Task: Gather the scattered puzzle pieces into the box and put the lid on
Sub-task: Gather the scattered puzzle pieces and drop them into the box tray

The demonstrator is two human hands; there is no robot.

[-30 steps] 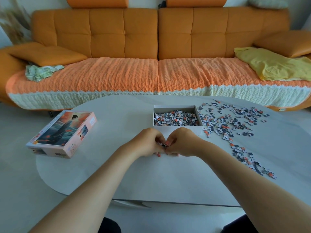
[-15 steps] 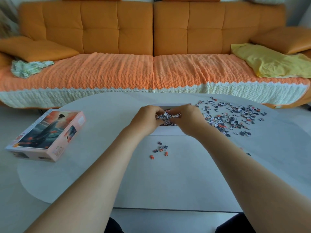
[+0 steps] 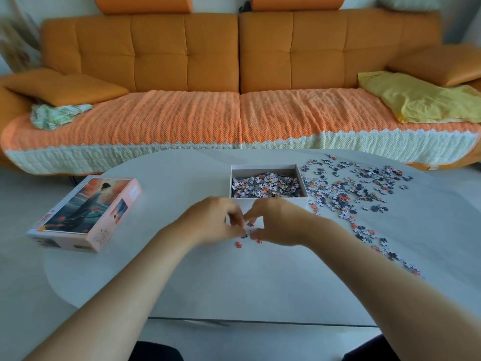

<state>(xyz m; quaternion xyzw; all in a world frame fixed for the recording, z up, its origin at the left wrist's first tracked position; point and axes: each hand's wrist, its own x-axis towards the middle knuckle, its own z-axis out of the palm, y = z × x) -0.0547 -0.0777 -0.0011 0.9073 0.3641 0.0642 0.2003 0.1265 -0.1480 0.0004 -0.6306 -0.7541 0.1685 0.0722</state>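
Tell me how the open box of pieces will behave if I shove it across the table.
The box probably slides easily: the table looks smooth. Its low, wide shape makes tipping unlikely. Thin white walls may flex, and the pieces inside could shift.

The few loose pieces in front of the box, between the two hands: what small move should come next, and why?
Probably close both hands together around those few pieces and lift them into the open box just behind. The left hand and right hand already flank them on the table, and one orange piece lies just outside.
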